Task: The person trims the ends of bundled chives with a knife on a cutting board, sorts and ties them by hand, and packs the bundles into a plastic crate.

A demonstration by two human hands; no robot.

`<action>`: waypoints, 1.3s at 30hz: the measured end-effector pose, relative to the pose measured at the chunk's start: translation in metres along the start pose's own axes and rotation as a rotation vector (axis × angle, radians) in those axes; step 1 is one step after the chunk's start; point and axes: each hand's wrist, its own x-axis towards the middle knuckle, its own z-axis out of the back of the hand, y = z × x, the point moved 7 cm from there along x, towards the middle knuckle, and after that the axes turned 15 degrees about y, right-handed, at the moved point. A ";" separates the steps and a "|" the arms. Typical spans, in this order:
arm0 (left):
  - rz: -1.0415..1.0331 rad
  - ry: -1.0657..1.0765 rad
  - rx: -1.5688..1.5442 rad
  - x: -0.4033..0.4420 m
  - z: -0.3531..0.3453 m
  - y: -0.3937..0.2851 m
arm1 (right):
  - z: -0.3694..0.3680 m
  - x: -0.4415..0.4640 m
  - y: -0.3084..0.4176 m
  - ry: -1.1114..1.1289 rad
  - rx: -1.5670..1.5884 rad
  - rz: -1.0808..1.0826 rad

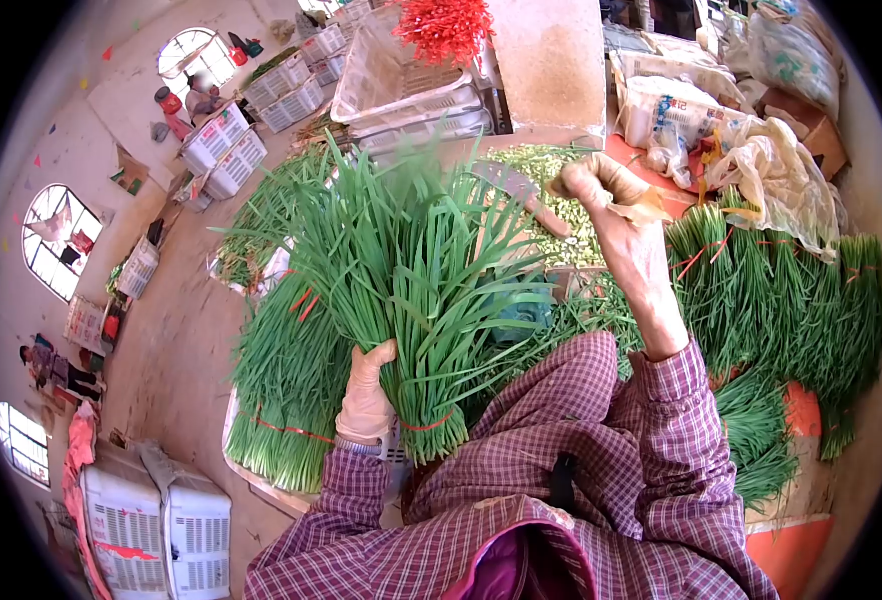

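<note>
My left hand (366,395), in a pale glove, is wrapped round a big upright bunch of garlic chives (411,290). A red tie circles the bunch near its cut base. My right hand (609,188) is raised to the right of the leaves, apart from them, its fingers curled closed. Whether anything is in those fingers I cannot make out; a loose tan flap hangs beside them. A knife (541,205) with a wooden handle lies near that hand, over chopped pale green stem pieces (586,240).
Tied chive bundles (291,390) lie on the left, and more bundles (761,290) on the right. Beyond are stacked white crates (411,100), a red tie bunch (446,28) and plastic bags (776,180). Other crates (156,525) stand lower left. People are far off at the left wall.
</note>
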 end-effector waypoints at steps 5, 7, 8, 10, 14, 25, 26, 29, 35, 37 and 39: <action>-0.022 0.011 0.021 -0.003 -0.005 -0.001 | -0.040 -0.003 0.032 0.154 -0.496 0.393; 0.012 0.020 -0.010 -0.005 0.016 0.012 | -0.067 -0.006 0.031 0.257 -0.787 0.539; 0.049 0.031 -0.044 -0.006 0.027 0.020 | -0.080 -0.009 0.023 0.318 -0.863 0.571; 0.044 0.057 -0.049 -0.006 0.026 0.021 | -0.087 -0.017 0.012 0.380 -0.909 0.558; 0.090 0.041 -0.055 -0.010 0.033 0.024 | -0.085 -0.026 -0.016 0.436 -0.922 0.435; 0.034 -0.016 -0.010 0.009 0.005 0.003 | 0.001 -0.023 -0.004 -0.131 -0.729 0.256; 0.031 -0.012 0.077 0.010 0.005 0.002 | 0.010 -0.029 0.004 -0.210 -0.710 0.250; 0.025 -0.025 0.082 0.007 -0.012 -0.001 | -0.013 -0.034 0.027 -0.126 -0.762 0.350; 0.059 0.033 0.039 -0.004 -0.040 0.007 | -0.122 -0.043 0.002 0.403 -0.888 0.437; 0.043 0.019 0.059 -0.008 -0.037 0.006 | -0.115 -0.040 -0.027 0.395 -0.926 0.384; 0.016 -0.027 0.091 -0.011 -0.031 0.006 | -0.107 -0.042 -0.042 0.384 -0.935 0.303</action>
